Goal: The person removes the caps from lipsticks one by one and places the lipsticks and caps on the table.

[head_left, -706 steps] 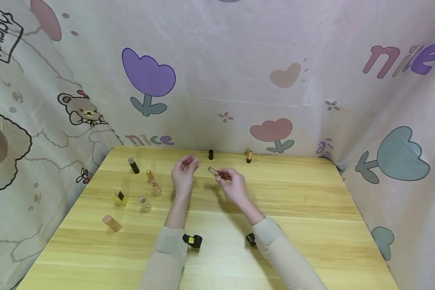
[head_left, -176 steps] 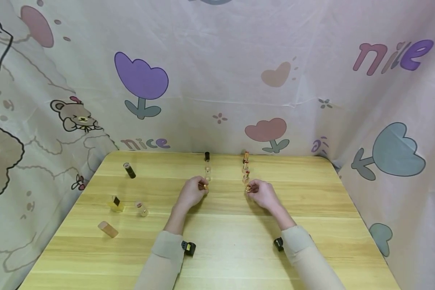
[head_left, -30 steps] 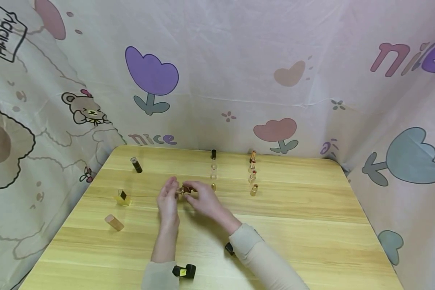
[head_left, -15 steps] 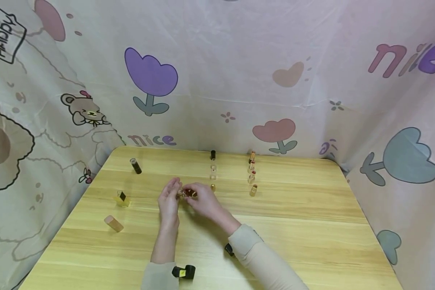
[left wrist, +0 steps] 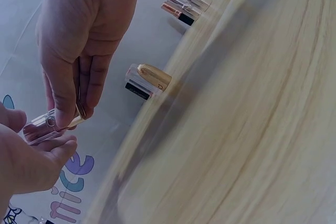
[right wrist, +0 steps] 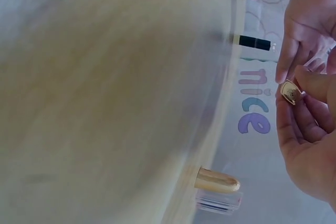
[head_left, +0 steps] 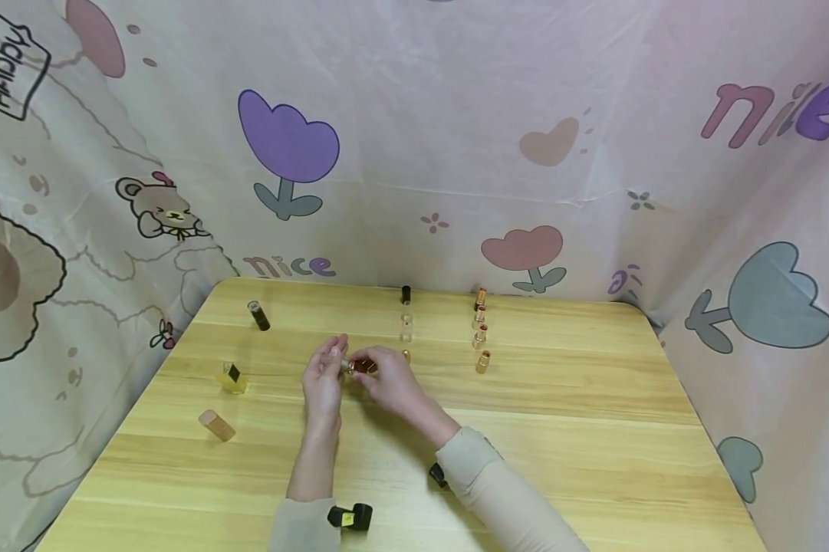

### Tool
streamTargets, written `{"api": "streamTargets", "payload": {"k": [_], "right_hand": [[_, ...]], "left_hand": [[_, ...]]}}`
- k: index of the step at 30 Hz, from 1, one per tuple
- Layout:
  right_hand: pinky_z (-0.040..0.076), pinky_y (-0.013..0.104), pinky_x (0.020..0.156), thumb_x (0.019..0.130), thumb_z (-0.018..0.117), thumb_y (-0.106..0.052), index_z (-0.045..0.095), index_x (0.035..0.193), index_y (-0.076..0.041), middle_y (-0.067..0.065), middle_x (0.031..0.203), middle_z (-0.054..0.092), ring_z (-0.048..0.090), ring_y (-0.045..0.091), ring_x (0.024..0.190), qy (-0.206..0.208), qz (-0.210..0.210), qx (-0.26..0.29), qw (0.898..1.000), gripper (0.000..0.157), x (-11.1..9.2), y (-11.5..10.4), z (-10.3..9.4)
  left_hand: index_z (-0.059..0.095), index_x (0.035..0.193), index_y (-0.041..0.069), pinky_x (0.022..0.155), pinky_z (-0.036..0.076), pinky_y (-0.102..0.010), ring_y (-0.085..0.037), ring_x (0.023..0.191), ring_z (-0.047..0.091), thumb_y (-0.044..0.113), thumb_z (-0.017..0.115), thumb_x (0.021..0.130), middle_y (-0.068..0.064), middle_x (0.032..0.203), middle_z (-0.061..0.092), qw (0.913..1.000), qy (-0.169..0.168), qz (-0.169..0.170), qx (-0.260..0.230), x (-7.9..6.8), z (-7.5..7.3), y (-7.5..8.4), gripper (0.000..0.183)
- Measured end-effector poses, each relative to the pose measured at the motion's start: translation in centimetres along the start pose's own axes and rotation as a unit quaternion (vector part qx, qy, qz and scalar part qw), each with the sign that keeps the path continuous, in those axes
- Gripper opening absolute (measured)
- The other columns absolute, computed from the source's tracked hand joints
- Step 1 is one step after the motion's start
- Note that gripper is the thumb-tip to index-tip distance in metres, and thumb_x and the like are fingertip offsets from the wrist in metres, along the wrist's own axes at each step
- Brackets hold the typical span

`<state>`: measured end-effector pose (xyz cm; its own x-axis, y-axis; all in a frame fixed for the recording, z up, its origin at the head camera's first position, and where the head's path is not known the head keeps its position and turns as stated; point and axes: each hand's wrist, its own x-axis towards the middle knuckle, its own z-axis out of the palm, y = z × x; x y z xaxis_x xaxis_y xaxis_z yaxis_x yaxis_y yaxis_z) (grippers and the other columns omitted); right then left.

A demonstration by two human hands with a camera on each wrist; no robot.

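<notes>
In front of me, over the middle-left of the table, both hands meet on a lipstick (head_left: 363, 366) with a clear cap end and a shiny gold base. My left hand (head_left: 323, 387) pinches its clear end between thumb and fingers. The gold end is gripped by my right hand (head_left: 395, 383), and in the right wrist view its gold bottom (right wrist: 290, 93) shows between the fingers. From the left wrist view, the lipstick (left wrist: 42, 128) lies tilted between the two hands, partly hidden by fingers.
Caps stand in a column: a black cap (head_left: 406, 294), clear caps (head_left: 406, 330) and a gold cap (left wrist: 155, 76). Right of them, several uncapped lipsticks (head_left: 480, 336) line up, a gold one (head_left: 483, 362) nearest. At left stand a dark tube (head_left: 259, 316), a yellow square tube (head_left: 233, 379) and a peach tube (head_left: 217, 425).
Since the older frames, the cap and lipstick columns have grown, and the clear-capped lipstick has left the table's left side for my hands. Over the last second its angle shifts slightly between my fingers.
</notes>
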<state>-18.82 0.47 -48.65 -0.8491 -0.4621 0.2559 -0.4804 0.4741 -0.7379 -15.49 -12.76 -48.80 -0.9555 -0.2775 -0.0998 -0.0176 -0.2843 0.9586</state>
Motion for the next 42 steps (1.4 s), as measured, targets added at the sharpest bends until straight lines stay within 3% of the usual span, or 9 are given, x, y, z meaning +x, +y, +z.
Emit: {"api": "streamTargets", "payload": {"k": [12,23,42], "right_hand": [[0.058,0.016,0.084,0.088,0.081,-0.002,0.073,0.116,-0.002,0.008,0.105,0.076,0.071,0.015,0.092,0.036,-0.022,-0.031,0.999,0.029,-0.3,0.0,-0.2],[0.059,0.023,0.086,0.087,0.084,-0.007,0.075,0.110,-0.003,0.007,0.101,0.077,0.071,0.017,0.091,0.076,-0.035,-0.055,0.995,0.025,-0.4,0.6,0.0],[0.060,0.027,0.088,0.086,0.085,-0.009,0.076,0.104,-0.006,0.005,0.100,0.077,0.070,0.018,0.094,0.087,-0.075,-0.143,0.983,0.020,-0.7,-0.5,-0.7]], "left_hand": [[0.044,0.151,0.000,0.124,0.032,-0.031,-0.025,0.145,0.047,0.020,0.047,0.112,-0.013,0.155,0.053,0.9998,0.005,0.018,0.009,0.1,0.5,-0.3,0.044],[0.038,0.152,-0.007,0.109,0.050,-0.025,-0.030,0.135,0.058,0.019,0.052,0.110,-0.023,0.146,0.057,0.9993,0.027,0.018,-0.019,0.0,0.7,-0.5,0.052],[0.037,0.152,-0.010,0.108,0.051,-0.024,-0.031,0.134,0.058,0.026,0.045,0.113,-0.025,0.144,0.059,0.9992,0.026,0.013,-0.029,-0.2,1.0,-0.2,0.054]]}}
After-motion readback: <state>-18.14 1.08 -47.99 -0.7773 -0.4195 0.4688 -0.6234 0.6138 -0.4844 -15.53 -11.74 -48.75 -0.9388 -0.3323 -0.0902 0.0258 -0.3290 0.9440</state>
